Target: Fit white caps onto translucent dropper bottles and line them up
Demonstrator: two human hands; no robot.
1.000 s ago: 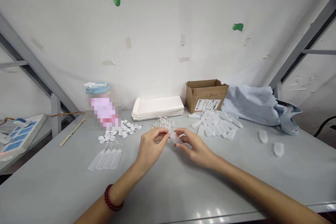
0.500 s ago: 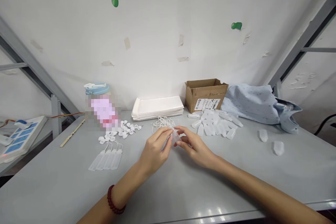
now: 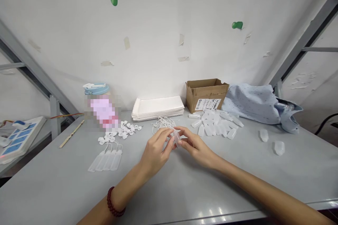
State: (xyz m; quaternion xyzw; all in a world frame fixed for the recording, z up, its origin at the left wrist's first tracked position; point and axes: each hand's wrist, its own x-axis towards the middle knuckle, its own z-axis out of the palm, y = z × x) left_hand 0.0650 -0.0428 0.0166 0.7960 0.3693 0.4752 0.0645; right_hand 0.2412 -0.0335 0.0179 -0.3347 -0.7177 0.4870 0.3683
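Observation:
Between my two hands is a small translucent plastic bottle (image 3: 176, 137), partly covered by fingers. My left hand (image 3: 157, 149) pinches it near its upper end. From the other side, my right hand (image 3: 195, 146) grips the body with thumb and fingers. Just behind them lies a tangle of white cord loops (image 3: 164, 123). To the left sit several white caps (image 3: 124, 129), and in front of these lie several bottles with cord loops (image 3: 107, 160) side by side. A heap of loose translucent bottles (image 3: 215, 124) is to the right of my hands.
Against the wall are a stack of white paper sheets (image 3: 158, 108), a cardboard box (image 3: 206, 95) and a light blue cloth (image 3: 248, 103). Two translucent pieces (image 3: 279, 148) lie apart at right. A blue-lidded container (image 3: 96, 89), a thin stick (image 3: 72, 134) and a power strip (image 3: 22, 140) are left.
Both hands stay in almost the same place. The fingers have shifted slightly around the bottle, and the left thumb sits a little higher on it. The view has moved very slightly.

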